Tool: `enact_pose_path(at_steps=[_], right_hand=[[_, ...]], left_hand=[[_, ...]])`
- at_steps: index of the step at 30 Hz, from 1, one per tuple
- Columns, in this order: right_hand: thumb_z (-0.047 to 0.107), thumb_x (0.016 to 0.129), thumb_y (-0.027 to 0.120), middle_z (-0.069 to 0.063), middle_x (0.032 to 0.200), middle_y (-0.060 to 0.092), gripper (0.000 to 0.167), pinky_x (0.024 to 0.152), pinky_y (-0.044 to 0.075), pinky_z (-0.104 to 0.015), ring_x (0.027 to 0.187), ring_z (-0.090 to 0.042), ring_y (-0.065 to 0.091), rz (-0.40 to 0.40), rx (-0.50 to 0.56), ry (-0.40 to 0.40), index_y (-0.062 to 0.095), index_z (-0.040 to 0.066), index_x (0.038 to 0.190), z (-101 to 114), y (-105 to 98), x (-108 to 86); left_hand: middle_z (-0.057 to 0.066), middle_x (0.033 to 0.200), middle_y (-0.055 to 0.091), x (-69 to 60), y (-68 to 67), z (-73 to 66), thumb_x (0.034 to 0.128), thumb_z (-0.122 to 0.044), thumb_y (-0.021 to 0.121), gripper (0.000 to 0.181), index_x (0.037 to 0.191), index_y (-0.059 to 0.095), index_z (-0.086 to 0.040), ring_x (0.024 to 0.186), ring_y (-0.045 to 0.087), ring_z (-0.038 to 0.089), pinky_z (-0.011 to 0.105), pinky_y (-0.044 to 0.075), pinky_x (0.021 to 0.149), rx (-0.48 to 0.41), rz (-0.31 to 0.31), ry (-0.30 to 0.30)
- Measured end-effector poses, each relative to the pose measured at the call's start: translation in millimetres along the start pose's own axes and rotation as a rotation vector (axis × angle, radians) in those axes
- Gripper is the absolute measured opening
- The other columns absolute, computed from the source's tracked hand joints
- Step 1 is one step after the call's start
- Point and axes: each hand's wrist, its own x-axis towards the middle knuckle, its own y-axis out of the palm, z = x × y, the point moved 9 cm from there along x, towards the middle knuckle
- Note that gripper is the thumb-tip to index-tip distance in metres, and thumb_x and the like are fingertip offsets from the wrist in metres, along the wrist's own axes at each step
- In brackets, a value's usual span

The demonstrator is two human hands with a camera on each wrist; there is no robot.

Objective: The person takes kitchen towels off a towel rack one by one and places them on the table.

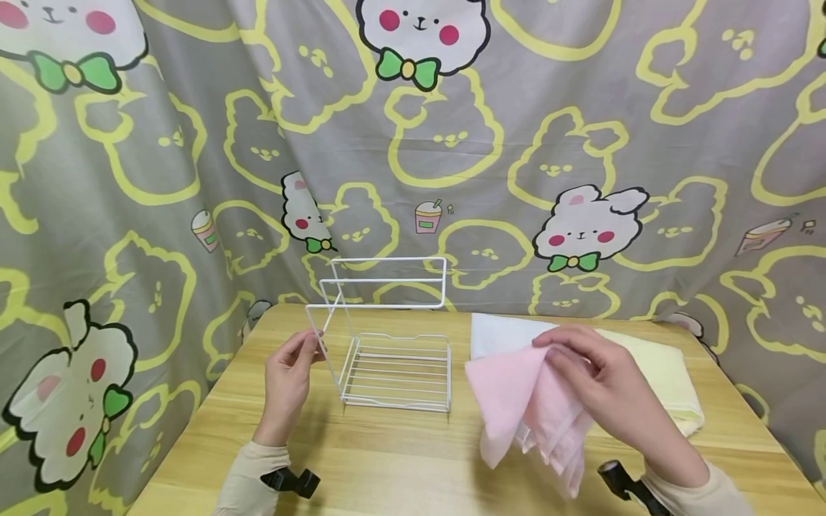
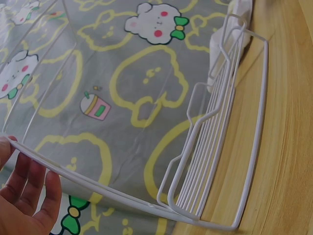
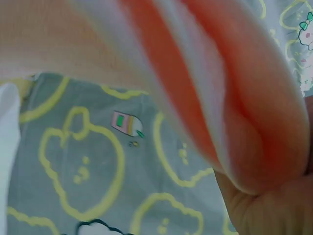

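A white wire rack stands on the wooden table, with an upper frame of bars over a slatted bottom tray. My left hand pinches the upright wire on its left side; in the left wrist view, that hand's thumb and fingers are at this wire. To the right of the rack, my right hand grips a pink towel by its top edge, and the cloth hangs down in loose folds above the table. The right wrist view is mostly filled by blurred pink cloth.
Behind the pink towel lie a white folded towel and a pale yellow folded towel. A grey curtain with cartoon prints surrounds the back and sides of the wooden table. Each wrist carries a black camera mount.
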Motion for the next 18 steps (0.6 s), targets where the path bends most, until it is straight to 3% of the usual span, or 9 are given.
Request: enact_pose_path(at_steps=[4, 8, 11, 14, 18], right_hand=[[0.001, 0.102, 0.06, 0.007, 0.113, 0.068, 0.022, 0.078, 0.053, -0.013, 0.097, -0.005, 0.063, 0.147, 0.075, 0.131, 0.071, 0.012, 0.116, -31, 12, -7.9], [0.015, 0.105, 0.059, -0.002, 0.119, 0.068, 0.018, 0.076, 0.054, -0.018, 0.092, -0.005, 0.064, 0.281, 0.121, 0.31, 0.069, 0.01, 0.119, -85, 27, -16.4], [0.02, 0.105, 0.06, -0.011, 0.123, 0.067, 0.021, 0.076, 0.054, -0.021, 0.09, -0.006, 0.064, 0.34, 0.108, 0.403, 0.069, 0.008, 0.12, -125, 36, -23.7], [0.021, 0.104, 0.061, -0.014, 0.124, 0.067, 0.021, 0.072, 0.054, -0.022, 0.084, -0.007, 0.062, 0.384, 0.051, 0.424, 0.07, 0.008, 0.12, -153, 45, -28.1], [0.017, 0.103, 0.062, -0.012, 0.121, 0.07, 0.018, 0.075, 0.055, -0.023, 0.086, -0.01, 0.063, 0.45, -0.034, 0.367, 0.073, 0.011, 0.116, -170, 58, -27.2]], left_hand=[[-0.002, 0.086, 0.07, 1.0, 1.2, 0.3, 0.1032, -0.005, 0.059, 0.028, 0.113, 0.063, 0.021, 0.078, 0.068, 0.011, 0.022, 0.063, 0.077, 0.001, -0.002, -0.008], [0.001, 0.086, 0.07, 2.3, 2.0, 0.1, 0.1031, -0.005, 0.06, 0.027, 0.112, 0.064, 0.02, 0.078, 0.068, 0.012, 0.022, 0.062, 0.076, -0.003, -0.004, -0.006], [0.002, 0.085, 0.07, 3.5, 2.3, 0.4, 0.1028, -0.006, 0.06, 0.027, 0.112, 0.064, 0.02, 0.078, 0.068, 0.014, 0.022, 0.062, 0.076, -0.004, -0.005, -0.006], [-0.001, 0.085, 0.07, 4.3, 2.1, 1.3, 0.1029, -0.006, 0.06, 0.027, 0.112, 0.065, 0.019, 0.078, 0.069, 0.014, 0.022, 0.062, 0.076, 0.0, -0.006, -0.011], [-0.003, 0.085, 0.07, 4.4, 0.9, 2.5, 0.1029, -0.005, 0.06, 0.028, 0.113, 0.063, 0.02, 0.078, 0.069, 0.011, 0.022, 0.063, 0.076, 0.002, -0.01, -0.018]])
